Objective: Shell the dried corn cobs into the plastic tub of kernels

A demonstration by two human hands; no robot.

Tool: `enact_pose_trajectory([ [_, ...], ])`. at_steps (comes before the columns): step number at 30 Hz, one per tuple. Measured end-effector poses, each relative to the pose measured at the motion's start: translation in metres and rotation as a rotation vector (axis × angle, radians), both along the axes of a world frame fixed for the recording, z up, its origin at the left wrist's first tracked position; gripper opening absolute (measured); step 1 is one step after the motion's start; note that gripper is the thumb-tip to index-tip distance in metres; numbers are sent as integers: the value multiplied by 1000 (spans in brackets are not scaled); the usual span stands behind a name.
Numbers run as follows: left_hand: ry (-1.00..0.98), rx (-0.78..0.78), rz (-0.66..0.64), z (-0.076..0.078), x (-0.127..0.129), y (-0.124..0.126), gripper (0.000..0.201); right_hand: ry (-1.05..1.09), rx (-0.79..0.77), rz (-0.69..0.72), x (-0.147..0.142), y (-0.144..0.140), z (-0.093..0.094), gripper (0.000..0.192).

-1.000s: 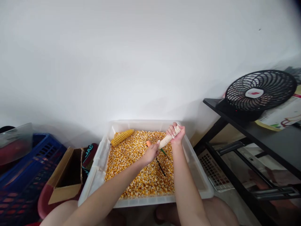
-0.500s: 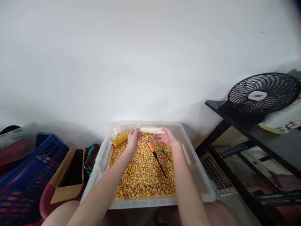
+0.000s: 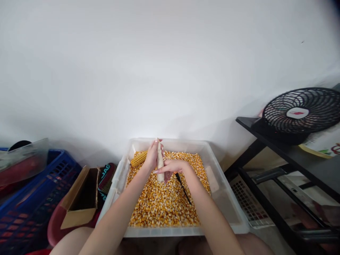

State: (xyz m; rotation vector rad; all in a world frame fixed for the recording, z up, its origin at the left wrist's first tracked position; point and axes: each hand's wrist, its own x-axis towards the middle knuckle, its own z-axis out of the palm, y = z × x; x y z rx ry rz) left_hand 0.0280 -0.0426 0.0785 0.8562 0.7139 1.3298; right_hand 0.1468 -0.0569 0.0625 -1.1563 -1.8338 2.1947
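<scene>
A clear plastic tub (image 3: 225, 209) in front of me is full of loose yellow corn kernels (image 3: 164, 205). My left hand (image 3: 151, 158) grips a bare white corn cob (image 3: 159, 161), held almost upright over the kernels. My right hand (image 3: 171, 167) touches the cob's lower end with its fingers. A whole yellow corn ear (image 3: 138, 159) lies at the tub's far left, just beside my left hand. A screwdriver with a black shaft (image 3: 183, 188) rests on the kernels under my right hand, its handle mostly hidden.
A cardboard box (image 3: 79, 202) and a blue crate (image 3: 29, 198) stand left of the tub. On the right a black shelf (image 3: 292, 148) carries a black fan (image 3: 301, 113). A white wall rises behind.
The bare cob went from my right hand at the tub's far right to lying level between both hands, and now stands nearly upright in my left hand. The view shifted slightly right.
</scene>
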Motion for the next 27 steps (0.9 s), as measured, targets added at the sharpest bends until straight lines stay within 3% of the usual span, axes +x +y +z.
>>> enact_pose_trajectory([
  [3, 31, 6, 21, 0, 1, 1, 34, -16, 53, -48, -4, -4, -2, 35],
  [8, 84, 8, -46, -4, 3, -7, 37, 93, 114, -282, -14, -26, -20, 14],
  [11, 80, -15, -134, -10, 2, -14, 44, 107, 89, -382, -18, -37, -36, 10],
  [14, 121, -27, -138, -15, 0, -16, 43, 72, 147, -459, -18, -43, -45, 15],
  [22, 283, 55, -174, 1, -9, -24, 34, 212, 67, -387, -13, -52, -35, 11],
  [27, 332, 98, -258, 12, -17, -27, 30, 397, -14, -417, -8, -50, -36, 23],
])
